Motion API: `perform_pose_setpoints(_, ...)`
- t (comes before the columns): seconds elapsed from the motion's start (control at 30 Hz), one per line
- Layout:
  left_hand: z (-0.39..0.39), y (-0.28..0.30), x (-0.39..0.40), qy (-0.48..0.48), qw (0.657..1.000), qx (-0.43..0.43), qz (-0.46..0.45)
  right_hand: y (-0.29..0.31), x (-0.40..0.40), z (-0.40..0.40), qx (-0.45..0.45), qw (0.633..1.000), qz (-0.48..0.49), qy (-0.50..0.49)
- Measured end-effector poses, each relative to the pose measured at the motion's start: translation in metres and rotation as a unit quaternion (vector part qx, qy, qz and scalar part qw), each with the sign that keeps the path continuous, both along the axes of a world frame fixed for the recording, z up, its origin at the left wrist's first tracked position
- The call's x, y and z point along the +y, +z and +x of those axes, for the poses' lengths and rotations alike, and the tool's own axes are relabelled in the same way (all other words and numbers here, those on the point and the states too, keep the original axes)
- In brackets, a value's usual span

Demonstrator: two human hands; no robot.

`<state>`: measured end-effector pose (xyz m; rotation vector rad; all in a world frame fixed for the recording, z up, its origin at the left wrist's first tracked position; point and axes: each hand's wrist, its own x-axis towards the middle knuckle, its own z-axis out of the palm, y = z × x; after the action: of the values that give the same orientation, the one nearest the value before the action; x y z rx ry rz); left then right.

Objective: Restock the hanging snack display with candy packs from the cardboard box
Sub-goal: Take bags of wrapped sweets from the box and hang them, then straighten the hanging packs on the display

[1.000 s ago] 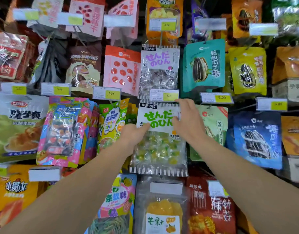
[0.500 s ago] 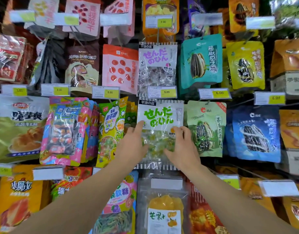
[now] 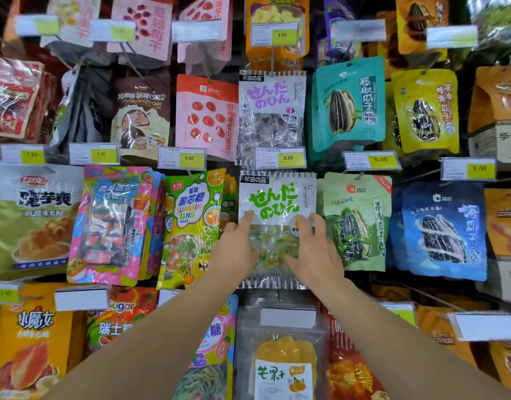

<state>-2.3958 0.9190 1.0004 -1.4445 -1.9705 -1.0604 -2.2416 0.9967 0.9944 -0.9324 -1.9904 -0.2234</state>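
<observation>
A clear candy pack with green lettering (image 3: 277,197) hangs on the display's middle row, under a yellow 5.00 price tag (image 3: 280,158). My left hand (image 3: 237,249) lies flat against the pack's lower left, fingers spread. My right hand (image 3: 312,252) rests on its lower right, fingers apart. Both palms press the pack's transparent part; neither hand closes around it. A similar pack with purple lettering (image 3: 273,111) hangs directly above. The cardboard box is out of view.
Hanging snack bags surround the pack: a yellow-green sour candy bag (image 3: 191,226) at left, a green sunflower-seed bag (image 3: 358,220) at right, a dried mango bag (image 3: 280,356) below. Price tag holders (image 3: 182,158) stick out from the hooks toward me.
My right hand came down from the pack's top right corner to its lower right. The pack now hangs straight on its hook, and both hands lie flat on its lower half.
</observation>
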Motion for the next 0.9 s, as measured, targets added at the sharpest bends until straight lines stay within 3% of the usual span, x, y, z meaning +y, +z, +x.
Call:
perform_pose_setpoints(0.33, 0.008, 0.001, -0.008, -0.028, 0.999, -0.006, -0.016, -0.004, -0.013, 0.001, -0.005, 0.998, 0.051, -0.025)
perform_pose_setpoints(0.6, 0.014, 0.001, -0.018, -0.051, 0.998, 0.034, 0.026, -0.003, -0.024, 0.008, -0.015, 0.998, 0.060, 0.005)
perform_pose_setpoints(0.9, -0.007, 0.016, -0.068, -0.073, 0.983, 0.023, 0.169, 0.009, -0.048, -0.011, 0.062, 0.993, 0.060, 0.078)
